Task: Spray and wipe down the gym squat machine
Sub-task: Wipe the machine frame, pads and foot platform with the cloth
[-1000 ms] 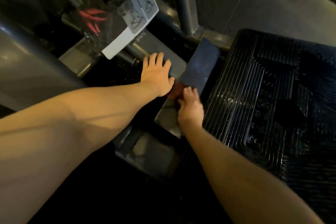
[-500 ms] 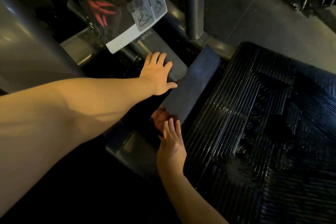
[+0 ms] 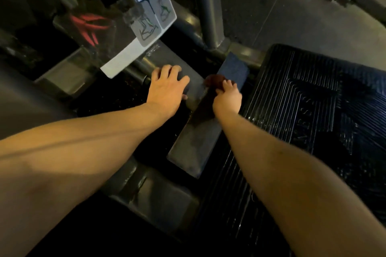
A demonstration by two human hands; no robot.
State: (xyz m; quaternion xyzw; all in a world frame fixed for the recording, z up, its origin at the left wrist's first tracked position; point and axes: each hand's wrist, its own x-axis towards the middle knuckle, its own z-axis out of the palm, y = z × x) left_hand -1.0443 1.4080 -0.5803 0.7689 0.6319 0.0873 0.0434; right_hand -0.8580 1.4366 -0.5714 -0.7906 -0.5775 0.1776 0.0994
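At the base of the squat machine [image 3: 205, 16], my right hand [image 3: 227, 98] grips a crumpled dark red cloth [image 3: 214, 82] and presses it on the far part of the long grey rough-surfaced step bar [image 3: 196, 140]. Half a second ago both sat at its near end. My left hand [image 3: 167, 87] stays on the flat grey metal frame plate [image 3: 175, 56], fingers spread, holding nothing. Just right of the bar lies the black ribbed rubber footplate [image 3: 313, 110].
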